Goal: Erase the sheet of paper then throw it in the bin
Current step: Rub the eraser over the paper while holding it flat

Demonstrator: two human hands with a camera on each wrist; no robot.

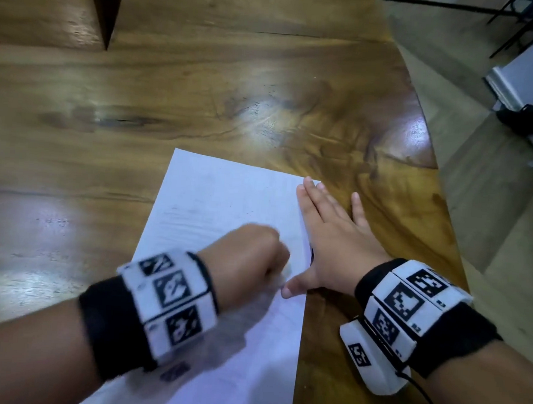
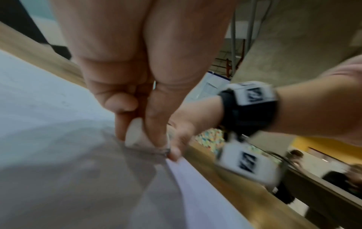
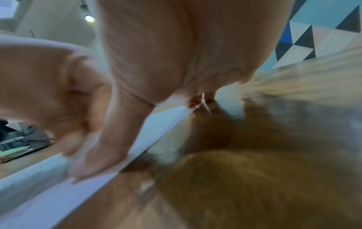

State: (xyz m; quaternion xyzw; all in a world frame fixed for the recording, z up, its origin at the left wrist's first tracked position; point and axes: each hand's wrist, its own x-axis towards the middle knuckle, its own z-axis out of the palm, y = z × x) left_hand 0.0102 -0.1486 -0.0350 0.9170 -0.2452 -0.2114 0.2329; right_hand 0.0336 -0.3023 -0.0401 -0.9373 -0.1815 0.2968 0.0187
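A white sheet of paper (image 1: 220, 217) lies flat on the wooden table (image 1: 171, 102), near its right edge. My left hand (image 1: 249, 263) is curled over the middle of the sheet, and its fingers pinch a white eraser (image 2: 135, 133) that touches the paper (image 2: 49, 108). My right hand (image 1: 328, 237) lies flat with straight fingers along the sheet's right edge, half on the paper (image 3: 58, 193), half on the table. Its thumb (image 1: 294, 289) presses the sheet beside the left hand. Faint pencil marks show on the upper part of the sheet.
The table's curved right edge (image 1: 445, 212) drops to a grey floor. A black object (image 1: 532, 115) lies on a white ledge at the far right. A dark gap (image 1: 106, 17) cuts into the table at the top left. No bin is in view.
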